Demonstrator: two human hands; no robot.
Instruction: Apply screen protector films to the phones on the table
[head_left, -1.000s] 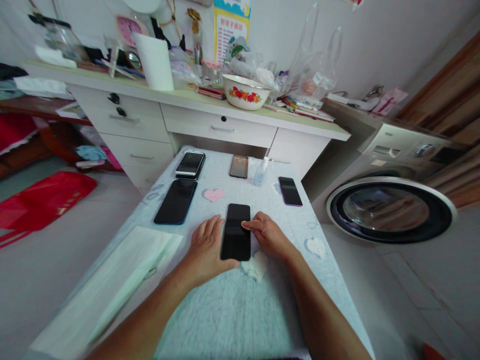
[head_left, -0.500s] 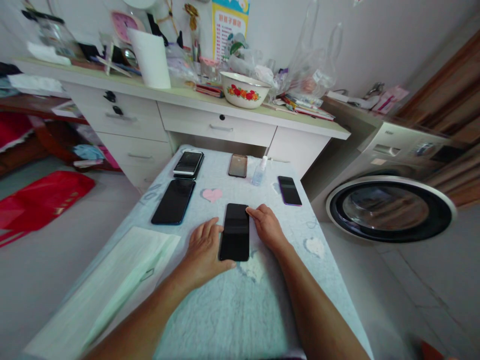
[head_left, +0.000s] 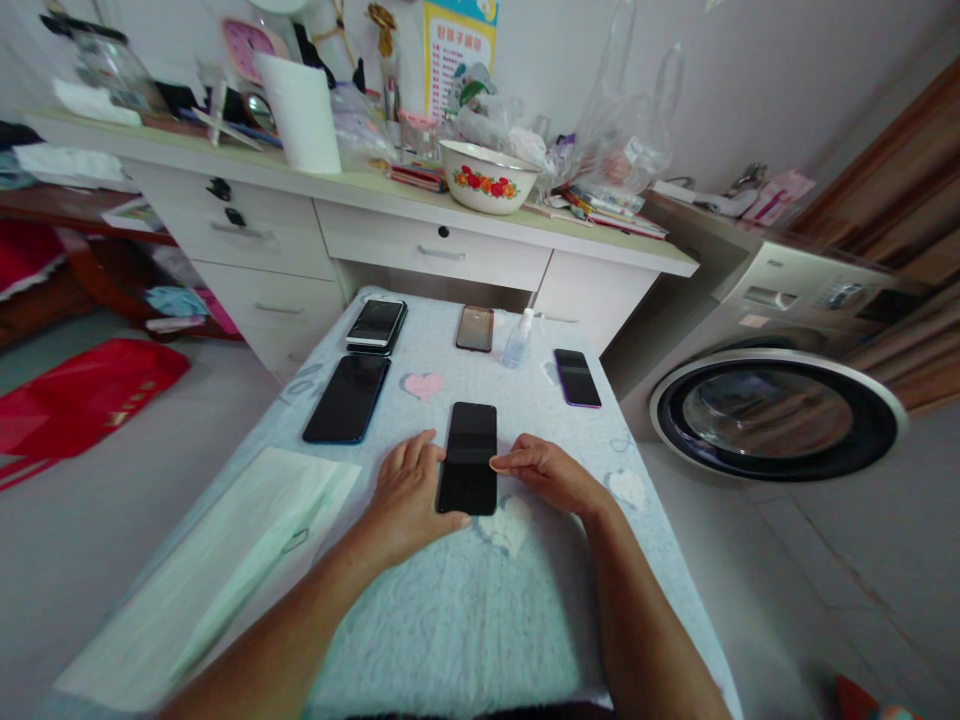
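A black phone (head_left: 469,460) lies flat on the cloth-covered table, its long side pointing away from me. My left hand (head_left: 409,490) rests at its left edge, fingers spread, the thumb along the near edge. At the right edge, the fingertips of my right hand (head_left: 547,470) touch the phone about halfway along, with the other fingers curled. Beyond my left hand lies a larger dark phone (head_left: 349,398), and behind that a stack of phones (head_left: 376,325). A purple-edged phone (head_left: 577,378) is at the right.
Farther back are a brown phone case (head_left: 475,329) and a clear spray bottle (head_left: 517,342). A pale green packet (head_left: 202,570) covers the table's left side. Behind stands a white desk (head_left: 442,240) holding a flowered bowl (head_left: 491,180); a washing machine (head_left: 780,400) is right.
My right hand has slid toward me along the phone's right edge, from near its far corner to about the middle. My left hand has kept its place on the phone.
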